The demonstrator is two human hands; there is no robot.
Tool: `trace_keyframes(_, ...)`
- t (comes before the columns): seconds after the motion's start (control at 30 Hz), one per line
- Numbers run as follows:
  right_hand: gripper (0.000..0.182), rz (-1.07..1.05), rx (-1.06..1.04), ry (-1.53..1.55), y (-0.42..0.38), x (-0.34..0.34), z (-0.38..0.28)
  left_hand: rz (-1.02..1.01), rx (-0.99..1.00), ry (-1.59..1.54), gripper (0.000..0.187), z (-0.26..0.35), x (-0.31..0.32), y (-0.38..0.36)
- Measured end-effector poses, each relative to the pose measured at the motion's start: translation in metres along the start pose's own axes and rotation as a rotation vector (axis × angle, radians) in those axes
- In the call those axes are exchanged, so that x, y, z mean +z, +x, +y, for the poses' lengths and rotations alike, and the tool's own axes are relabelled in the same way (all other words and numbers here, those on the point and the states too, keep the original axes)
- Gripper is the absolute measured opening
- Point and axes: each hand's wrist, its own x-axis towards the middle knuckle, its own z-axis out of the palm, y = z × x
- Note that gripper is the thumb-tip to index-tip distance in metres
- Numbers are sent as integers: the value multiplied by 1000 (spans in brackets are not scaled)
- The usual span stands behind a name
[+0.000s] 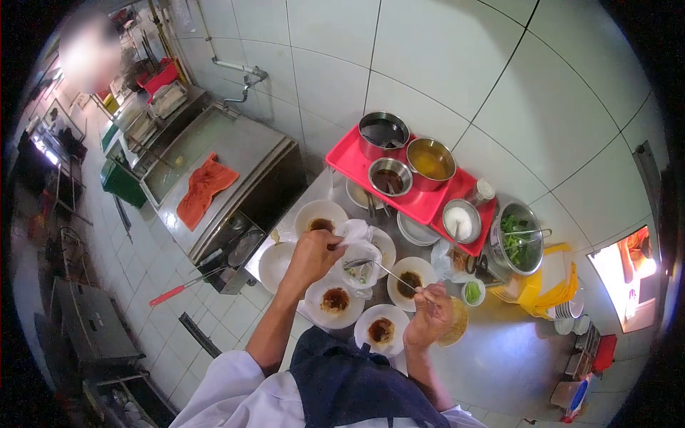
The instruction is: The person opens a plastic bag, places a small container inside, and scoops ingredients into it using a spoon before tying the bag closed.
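My left hand [317,255] pinches the gathered top of a thin white plastic bag [355,232]. The bag hangs open above the bowls, with pale contents I cannot make out. My right hand [429,317] grips the long thin handle of a metal spoon [391,274], whose bowl end is at the bag's mouth. Around them stand several white bowls with dark sauce in the bottom: one at the back left [321,208], one below the bag [335,317], one in front [382,346] and one at right [427,274]. Another white bowl [275,271] sits at the left edge.
Red trays [342,153] along the wall carry metal pots of dark and yellowish liquid and a bowl of white powder [460,221]. Right of them are a steel bowl of green leaves [519,242] and a cup of chopped greens [472,292]. An orange cloth [205,191] lies on the left counter.
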Motion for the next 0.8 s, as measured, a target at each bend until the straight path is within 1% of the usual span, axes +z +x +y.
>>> trace_keyframes(0.07, 15, 5, 7, -6, 0, 0, 0, -13, -11, 2, 26, 2, -1, 0)
trace_keyframes(0.17, 15, 8, 14, -18, 0, 1, -1, 37, 10, -44, 23, -1, 4, 0)
trace_keyframes(0.37, 17, -12, 26, -20, 1, 0, -4, 68, 91, -30, 23, -9, 8, 0)
trace_keyframes(0.43, 21, -42, 16, -34, 0, -3, -1, 61, 84, -38, 23, -9, 9, 1)
trace_keyframes(0.63, 17, 14, 33, -39, 1, -1, -2, 60, 67, -52, 23, -7, 9, 0)
trace_keyframes(0.8, 17, 6, 41, -25, 1, -2, 1, 46, 70, -40, 23, -6, 9, 1)
